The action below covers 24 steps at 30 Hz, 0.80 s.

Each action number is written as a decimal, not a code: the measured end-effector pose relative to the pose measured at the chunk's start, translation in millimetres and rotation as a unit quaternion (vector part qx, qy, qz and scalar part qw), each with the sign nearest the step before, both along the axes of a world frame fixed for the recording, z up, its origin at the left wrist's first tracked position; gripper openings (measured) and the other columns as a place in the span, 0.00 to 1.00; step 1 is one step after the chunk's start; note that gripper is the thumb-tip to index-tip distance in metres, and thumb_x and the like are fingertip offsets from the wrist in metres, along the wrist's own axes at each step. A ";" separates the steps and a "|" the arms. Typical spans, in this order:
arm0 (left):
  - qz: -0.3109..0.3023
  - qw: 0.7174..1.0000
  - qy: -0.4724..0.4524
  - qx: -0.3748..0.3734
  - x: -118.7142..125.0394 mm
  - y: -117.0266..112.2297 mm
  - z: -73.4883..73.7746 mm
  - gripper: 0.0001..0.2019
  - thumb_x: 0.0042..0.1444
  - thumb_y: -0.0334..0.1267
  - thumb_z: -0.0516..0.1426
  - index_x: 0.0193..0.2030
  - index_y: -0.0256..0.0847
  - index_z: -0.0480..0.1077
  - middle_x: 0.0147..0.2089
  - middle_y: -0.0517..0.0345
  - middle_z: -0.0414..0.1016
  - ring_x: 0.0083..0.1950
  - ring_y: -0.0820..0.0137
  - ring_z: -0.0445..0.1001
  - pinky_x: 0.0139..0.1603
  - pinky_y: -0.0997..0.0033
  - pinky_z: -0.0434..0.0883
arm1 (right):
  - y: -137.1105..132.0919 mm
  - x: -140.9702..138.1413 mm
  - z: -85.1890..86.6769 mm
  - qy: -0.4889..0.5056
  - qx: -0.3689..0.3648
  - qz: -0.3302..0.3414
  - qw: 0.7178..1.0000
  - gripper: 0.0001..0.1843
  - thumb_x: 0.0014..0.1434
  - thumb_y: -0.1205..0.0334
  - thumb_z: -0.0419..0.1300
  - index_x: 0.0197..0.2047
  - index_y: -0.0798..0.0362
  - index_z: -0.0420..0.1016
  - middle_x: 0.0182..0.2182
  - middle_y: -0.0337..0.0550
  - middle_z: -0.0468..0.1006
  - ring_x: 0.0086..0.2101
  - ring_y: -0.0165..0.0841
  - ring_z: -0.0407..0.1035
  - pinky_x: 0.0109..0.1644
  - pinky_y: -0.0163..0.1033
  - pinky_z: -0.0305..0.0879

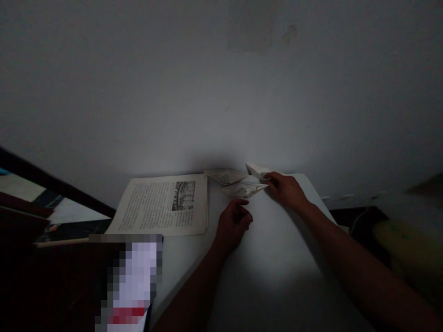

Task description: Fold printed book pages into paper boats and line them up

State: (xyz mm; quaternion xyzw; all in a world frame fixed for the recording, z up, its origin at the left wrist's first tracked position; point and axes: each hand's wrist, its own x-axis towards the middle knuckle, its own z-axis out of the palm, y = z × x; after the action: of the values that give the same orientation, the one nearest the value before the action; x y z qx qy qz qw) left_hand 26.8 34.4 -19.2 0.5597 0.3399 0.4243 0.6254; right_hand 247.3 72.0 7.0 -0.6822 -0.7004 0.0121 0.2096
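Folded paper shapes made from printed pages lie at the far edge of the white table, against the wall. The nearest folded paper boat sits between my hands. My right hand is closed, pinching the right tip of that boat, with another folded piece just behind its fingers. My left hand rests on the table just below the boat with fingers curled loosely; nothing shows in it. A third folded piece lies to the left.
An open printed booklet with a picture lies on the table's left part. A grey wall rises right behind the table. Dark furniture and a mirror-like surface stand at left; a yellowish object lies at right.
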 end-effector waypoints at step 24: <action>0.005 1.000 -0.022 -0.016 -0.5 0.3 -0.8 0.16 0.50 0.37 0.58 0.46 0.37 0.63 0.27 0.63 0.68 0.23 0.78 0.64 0.26 0.75 0.63 | -14.2 1.1 -4.7 0.122 0.010 0.096 0.988 0.21 0.55 0.61 0.59 0.53 0.50 0.71 0.40 0.43 0.81 0.26 0.31 0.72 0.35 0.37 0.70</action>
State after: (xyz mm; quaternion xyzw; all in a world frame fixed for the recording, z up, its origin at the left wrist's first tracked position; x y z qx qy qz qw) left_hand 26.3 34.7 -19.9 0.5385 0.3355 0.4341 0.6395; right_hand 248.5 57.8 2.3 -0.6032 -0.7319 0.1082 0.2980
